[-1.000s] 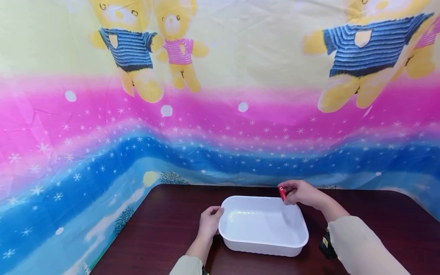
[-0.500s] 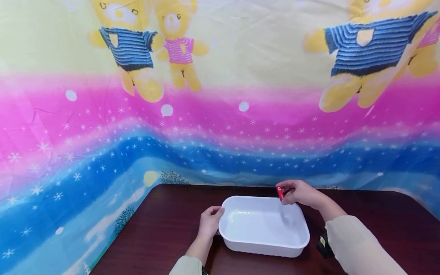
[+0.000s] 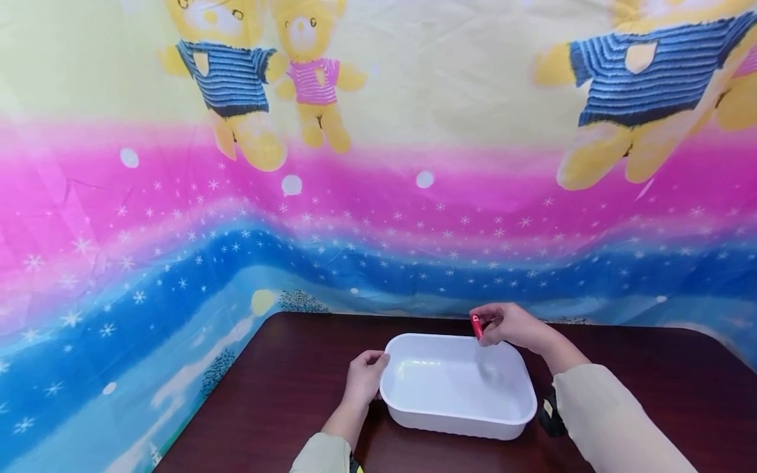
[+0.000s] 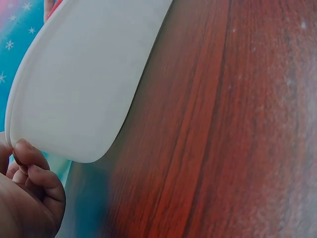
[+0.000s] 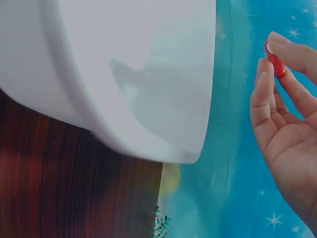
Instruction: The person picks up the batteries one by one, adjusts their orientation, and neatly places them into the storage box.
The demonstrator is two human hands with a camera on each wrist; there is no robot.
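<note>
A white rectangular plastic basin (image 3: 455, 393) stands on the table, its inside bare in the head view. My left hand (image 3: 363, 380) pinches its left rim between thumb and fingers; the left wrist view shows curled fingers (image 4: 47, 183) at the rim of the basin (image 4: 89, 84). Above the far right part of the basin, my right hand (image 3: 516, 330) holds a small red battery (image 3: 476, 326) with a white mark on its side. In the right wrist view, the thumb and fingers pinch the battery (image 5: 277, 65) at its ends, apart from the basin (image 5: 168, 79).
The dark red-brown wooden table (image 3: 266, 394) spreads around the basin. A cloth backdrop (image 3: 378, 217) printed with bears and snowflakes hangs right behind the table's far edge and along the left side. A dark wrist device (image 3: 551, 415) sits at the right sleeve.
My right hand has shifted slightly left over the basin with the battery in its fingers. The left hand keeps its grip on the rim, and the head view has tilted slightly.
</note>
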